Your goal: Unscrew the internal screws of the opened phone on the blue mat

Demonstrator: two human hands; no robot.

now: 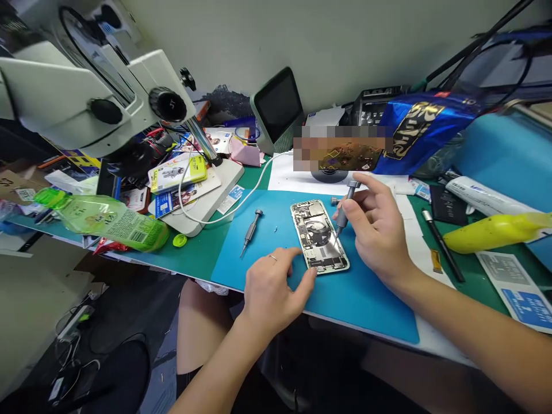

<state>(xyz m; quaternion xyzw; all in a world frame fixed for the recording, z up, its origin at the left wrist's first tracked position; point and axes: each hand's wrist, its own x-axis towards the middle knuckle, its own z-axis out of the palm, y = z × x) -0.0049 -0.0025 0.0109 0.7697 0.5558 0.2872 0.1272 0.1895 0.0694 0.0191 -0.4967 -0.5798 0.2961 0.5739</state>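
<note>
An opened phone (318,234) with its circuitry exposed lies on a blue mat (276,230). My right hand (377,233) is closed round a grey screwdriver (346,208), whose tip points down at the phone's right side. My left hand (273,290) rests on the mat by the phone's near end, fingers curled, with a fingertip touching the phone's lower left corner. A ring shows on one finger. A second screwdriver (251,230) lies loose on the mat to the left.
A microscope (86,98) overhangs the left of the bench. A green bottle (107,221) lies on its side with its cap (180,240) beside it. A small screen (278,109), a blue bag (426,129), a yellow object (491,233) and a black tool (442,244) are around the mat.
</note>
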